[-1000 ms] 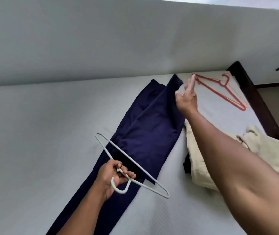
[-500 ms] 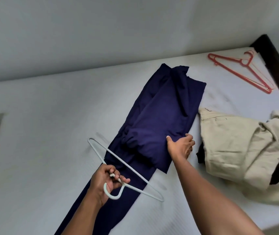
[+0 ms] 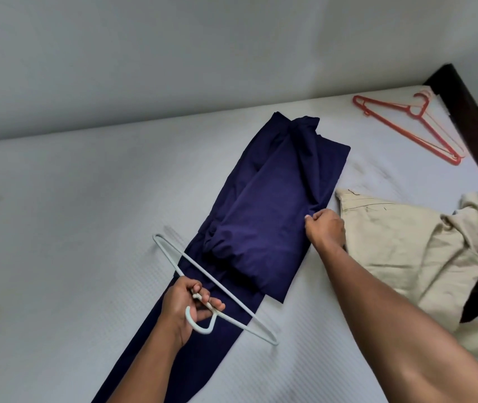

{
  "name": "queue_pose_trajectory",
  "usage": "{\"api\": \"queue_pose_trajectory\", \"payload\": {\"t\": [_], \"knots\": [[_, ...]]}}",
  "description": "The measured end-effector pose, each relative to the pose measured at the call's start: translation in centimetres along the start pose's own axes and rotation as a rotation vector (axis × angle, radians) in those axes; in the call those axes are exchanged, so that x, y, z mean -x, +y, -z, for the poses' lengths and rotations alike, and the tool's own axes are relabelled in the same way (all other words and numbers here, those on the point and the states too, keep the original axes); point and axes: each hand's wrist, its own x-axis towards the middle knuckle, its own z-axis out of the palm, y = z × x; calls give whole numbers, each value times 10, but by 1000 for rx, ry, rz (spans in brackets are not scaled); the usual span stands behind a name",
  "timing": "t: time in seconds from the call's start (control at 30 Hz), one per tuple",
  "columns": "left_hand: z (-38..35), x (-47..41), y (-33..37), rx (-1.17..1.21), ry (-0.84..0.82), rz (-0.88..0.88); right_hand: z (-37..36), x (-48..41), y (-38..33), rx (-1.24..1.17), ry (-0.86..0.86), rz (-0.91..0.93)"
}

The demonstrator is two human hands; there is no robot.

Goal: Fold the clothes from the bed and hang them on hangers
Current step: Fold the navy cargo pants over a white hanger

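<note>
The white mattress (image 3: 86, 228) fills my view, and everything I need lies on it. Running away from my left grip and up under my right is the navy trousers (image 3: 266, 216), the far part doubled back into a thick pad and one long leg trailing toward me. Just beyond my right knuckles sits a crumpled beige garment (image 3: 400, 242), and well past that, near the dark bed frame (image 3: 464, 112), lie the red hangers (image 3: 406, 126). My left hand (image 3: 185, 306) is curled tight round the neck of the white hanger (image 3: 217, 289), just above its hook, holding it over the trailing leg. My right hand (image 3: 325, 228) has fingers and thumb pinched on the near side edge of the folded navy layer. I judge the cloth to be light, limp and a little slick, so the fold will slump if lifted by one corner. I would take it through all layers at the edge. The hanger looks thin and rigid, best held at the neck.
</note>
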Motion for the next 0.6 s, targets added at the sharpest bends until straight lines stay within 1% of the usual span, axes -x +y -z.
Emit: {"api": "queue_pose_trajectory", "payload": {"t": [0.1,0.17,0.2,0.27,0.3,0.33,0.37,0.43,0.47,0.53,0.6], "knots": [[0,-2,1,-4,-2,12,13,-14,-19,-40,44,208],[1,-2,3,-12,4,22,23,-24,-37,-201,47,315],[1,-2,4,-13,6,27,29,-32,-47,-346,37,297],[2,-3,5,-8,7,30,38,-51,-69,-656,17,190],[2,-4,5,-7,5,29,43,-62,-76,-760,40,140],[2,-4,5,-7,9,27,48,-69,-82,-790,64,93],[1,-4,5,-4,10,26,51,-77,-85,-753,76,49],[1,-5,5,3,11,29,53,-80,-86,-509,47,-10],[1,-5,5,7,11,30,51,-74,-87,-402,17,-1],[1,-6,5,7,5,31,41,-56,-91,-265,3,155],[1,-6,5,3,0,29,25,-35,-93,-136,28,410]]}}
